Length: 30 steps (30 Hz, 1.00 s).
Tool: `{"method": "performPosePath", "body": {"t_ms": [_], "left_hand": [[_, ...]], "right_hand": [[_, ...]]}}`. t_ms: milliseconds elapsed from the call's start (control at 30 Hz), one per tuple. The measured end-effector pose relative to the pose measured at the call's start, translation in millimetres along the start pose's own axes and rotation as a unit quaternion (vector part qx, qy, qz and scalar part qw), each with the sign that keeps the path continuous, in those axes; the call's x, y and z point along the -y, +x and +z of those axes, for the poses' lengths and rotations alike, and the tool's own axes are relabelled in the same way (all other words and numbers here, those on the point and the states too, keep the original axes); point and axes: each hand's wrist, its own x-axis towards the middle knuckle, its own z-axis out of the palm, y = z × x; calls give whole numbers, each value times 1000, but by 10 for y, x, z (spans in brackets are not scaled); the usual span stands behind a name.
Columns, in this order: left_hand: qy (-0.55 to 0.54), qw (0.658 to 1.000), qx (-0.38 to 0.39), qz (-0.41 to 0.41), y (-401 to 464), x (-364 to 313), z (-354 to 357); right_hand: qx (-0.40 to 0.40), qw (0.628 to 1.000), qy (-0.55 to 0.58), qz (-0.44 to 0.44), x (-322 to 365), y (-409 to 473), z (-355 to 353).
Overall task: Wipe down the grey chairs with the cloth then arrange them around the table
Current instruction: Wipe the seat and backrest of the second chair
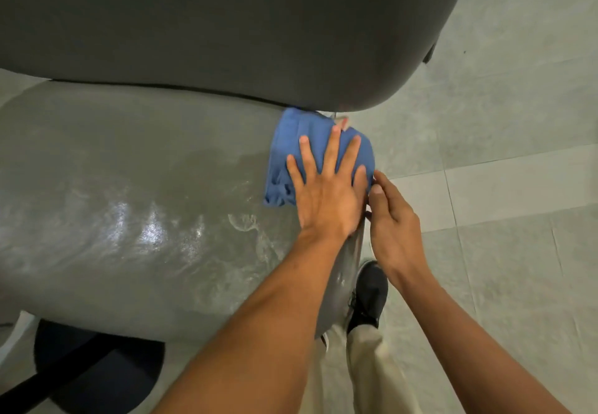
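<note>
One blue cloth [315, 151] lies flat on the right edge of the grey chair seat [136, 206], just below the backrest [226, 31]. The left hand [326, 193] presses on it with fingers spread. The right hand [393, 226], loosely curled, touches the seat edge beside it, pinching nothing visible. One chair, two hands, one black shoe [369, 297].

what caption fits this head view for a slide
Left hand presses a blue cloth flat on the grey chair seat, right hand at its edge.
</note>
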Motion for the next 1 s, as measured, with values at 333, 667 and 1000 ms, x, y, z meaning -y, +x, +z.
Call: {"method": "performPosePath", "body": {"t_ms": [333, 667, 1000], "left_hand": [[-51, 998, -22, -30, -1494, 492, 349], [-21, 967, -62, -244, -315, 1248, -71], [4, 999, -33, -8, -1835, 1364, 357]], "right_hand": [[17, 994, -100, -39, -7, -91, 138], [90, 935, -321, -118, -84, -103, 241], [87, 853, -456, -238, -80, -89, 521]]}}
